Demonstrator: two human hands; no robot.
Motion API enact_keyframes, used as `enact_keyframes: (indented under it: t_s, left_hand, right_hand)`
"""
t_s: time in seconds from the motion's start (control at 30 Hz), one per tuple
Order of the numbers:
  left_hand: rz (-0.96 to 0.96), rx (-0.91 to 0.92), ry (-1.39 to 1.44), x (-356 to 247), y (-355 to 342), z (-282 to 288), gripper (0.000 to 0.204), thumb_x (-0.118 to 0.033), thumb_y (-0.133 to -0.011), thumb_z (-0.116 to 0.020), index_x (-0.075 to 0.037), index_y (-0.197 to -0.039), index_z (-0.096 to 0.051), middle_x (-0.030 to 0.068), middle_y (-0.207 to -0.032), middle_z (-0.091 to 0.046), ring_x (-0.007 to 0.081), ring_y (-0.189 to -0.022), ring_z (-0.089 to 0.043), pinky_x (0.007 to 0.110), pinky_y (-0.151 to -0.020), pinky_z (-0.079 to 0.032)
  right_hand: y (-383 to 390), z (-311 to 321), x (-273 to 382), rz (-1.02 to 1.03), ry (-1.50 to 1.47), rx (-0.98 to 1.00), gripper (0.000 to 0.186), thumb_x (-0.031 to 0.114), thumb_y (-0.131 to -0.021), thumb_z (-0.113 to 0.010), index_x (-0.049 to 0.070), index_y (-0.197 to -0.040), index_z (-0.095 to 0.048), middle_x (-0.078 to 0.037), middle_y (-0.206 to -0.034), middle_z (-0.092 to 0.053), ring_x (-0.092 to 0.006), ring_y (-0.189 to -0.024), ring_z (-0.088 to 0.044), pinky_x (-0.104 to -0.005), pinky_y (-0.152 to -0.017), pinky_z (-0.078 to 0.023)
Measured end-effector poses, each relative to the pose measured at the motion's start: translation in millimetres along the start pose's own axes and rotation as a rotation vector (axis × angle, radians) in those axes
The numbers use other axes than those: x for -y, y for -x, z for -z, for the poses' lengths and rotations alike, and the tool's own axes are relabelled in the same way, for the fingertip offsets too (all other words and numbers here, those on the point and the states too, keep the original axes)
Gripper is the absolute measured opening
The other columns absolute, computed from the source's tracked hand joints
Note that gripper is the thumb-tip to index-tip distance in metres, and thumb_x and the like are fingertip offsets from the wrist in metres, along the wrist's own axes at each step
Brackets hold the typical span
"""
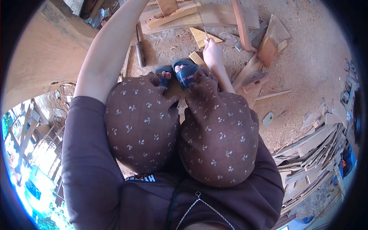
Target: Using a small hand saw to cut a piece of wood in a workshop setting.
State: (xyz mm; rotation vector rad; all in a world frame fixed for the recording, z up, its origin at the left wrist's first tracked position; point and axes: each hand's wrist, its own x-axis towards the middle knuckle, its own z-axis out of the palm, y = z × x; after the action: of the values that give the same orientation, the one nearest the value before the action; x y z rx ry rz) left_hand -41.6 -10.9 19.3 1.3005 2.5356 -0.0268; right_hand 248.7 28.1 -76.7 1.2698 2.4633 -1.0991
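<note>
I squat with my knees up in patterned brown trousers. My right hand [212, 51] is closed on the lower end of a thin, long rod-like tool [204, 27], which runs up past the wood pieces. My left forearm [105, 50] reaches up out of the top edge, so that hand is out of view. Ahead lie a curved pale board [230, 17], a shorter batten [176, 16] with a block [166, 5] on it, a triangular offcut [199, 36] and an upright-looking reddish strip [239, 27]. A long hand tool [140, 53] lies left of my sandalled feet [184, 73].
A large curved wooden panel [38, 61] stands at the left. Offcuts [268, 50] and a thin stick [272, 95] lie on the dirt floor [299, 76] to the right. Piled planks and scraps [314, 161] fill the lower right. Cluttered timber [50, 134] is at the bright left.
</note>
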Motion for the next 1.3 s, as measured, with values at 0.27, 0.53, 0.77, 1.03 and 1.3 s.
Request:
enact_keyframes:
  t_s: [0.27, 0.53, 0.77, 1.03, 1.3]
  left_hand:
    - [-0.025, -0.039, -0.018, -16.4, 1.7, -1.2, 0.040, -0.037, -0.059, -0.080, -0.006, -0.080, -0.068, 0.0177, -0.084, -0.068, 0.0314, -0.084, -0.066, 0.041, -0.071, -0.053]
    - [0.015, -0.166, 0.011, -50.4, 25.1, -0.9, 0.036, -0.034, -0.065, -0.078, -0.003, -0.080, -0.067, 0.0176, -0.076, -0.066, 0.0307, -0.072, -0.066, 0.039, -0.064, -0.052]
    - [-0.068, -0.271, -0.107, -83.1, 77.9, -48.5, 0.037, -0.021, -0.075, -0.071, -0.006, -0.100, -0.048, 0.0133, -0.089, -0.063, 0.0331, -0.076, -0.066, 0.042, -0.065, -0.054]
    - [-0.017, -0.172, 0.110, -98.6, 92.7, -39.4, 0.039, -0.017, -0.076, -0.067, -0.004, -0.106, -0.046, 0.0175, -0.089, -0.065, 0.0335, -0.081, -0.066, 0.045, -0.070, -0.053]
    - [0.015, 0.067, 0.300, -101.5, 103.7, -36.6, 0.038, -0.025, -0.078, -0.063, 0.007, -0.098, -0.057, 0.0283, -0.086, -0.064, 0.0421, -0.087, -0.064, 0.047, -0.078, -0.051]
  right_hand:
    - [-47.9, 4.2, 12.4, 0.136, 0.050, -0.063, 0.031, 0.020, -0.095, -0.042, -0.005, -0.097, -0.060, -0.029, -0.090, -0.062, -0.0446, -0.091, -0.060, -0.0503, -0.077, -0.047]
    - [-23.3, 28.7, 7.2, 0.094, 0.043, -0.059, 0.028, 0.020, -0.092, -0.047, -0.004, -0.094, -0.062, -0.029, -0.088, -0.063, -0.0426, -0.087, -0.062, -0.0497, -0.077, -0.048]
    - [-15.0, 65.7, 41.8, 0.007, 0.174, 0.097, 0.023, 0.008, -0.082, -0.048, -0.004, -0.087, -0.067, -0.028, -0.089, -0.064, -0.0406, -0.091, -0.063, -0.0477, -0.081, -0.049]
    - [1.6, 71.5, 42.2, 0.103, 0.189, -0.042, 0.021, 0.006, -0.080, -0.049, -0.004, -0.082, -0.068, -0.026, -0.089, -0.065, -0.0392, -0.088, -0.064, -0.0465, -0.077, -0.051]
    - [2.3, 51.8, 15.5, 0.027, 0.083, 0.015, 0.024, 0.010, -0.088, -0.043, -0.008, -0.097, -0.056, -0.026, -0.092, -0.065, -0.0397, -0.088, -0.064, -0.0471, -0.076, -0.051]
